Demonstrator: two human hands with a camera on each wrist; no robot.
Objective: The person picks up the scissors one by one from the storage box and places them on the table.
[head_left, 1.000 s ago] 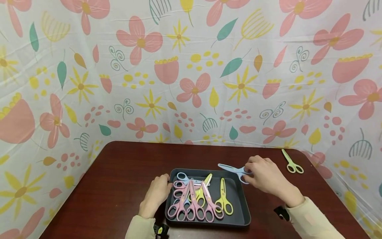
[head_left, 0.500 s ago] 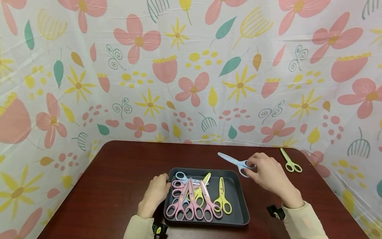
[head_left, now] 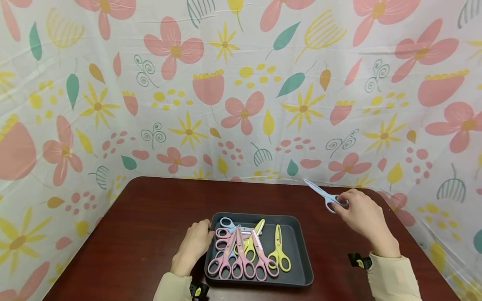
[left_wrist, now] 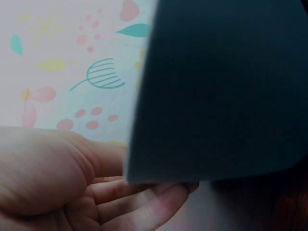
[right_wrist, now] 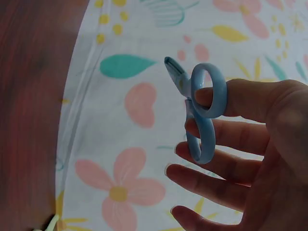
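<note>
My right hand holds light blue scissors up over the right back of the table, blades toward the back left. In the right wrist view, the thumb passes through one handle loop and a finger through the other. My left hand grips the left wall of a dark grey tray; the left wrist view shows the thumb at the wall and fingers under its edge. Inside the tray lie several pink scissors in an overlapping heap with yellow scissors and blue scissors. Separate yellow scissors lie right of them.
The tray stands near the front of a dark brown wooden table. A flowered cloth hangs behind the table and along its sides. A bit of light green shows at the lower left of the right wrist view.
My right hand has lifted the blue scissors away from the tray's right back corner, toward the back right. It now covers the green scissors seen there before. My left hand has stayed at the tray.
</note>
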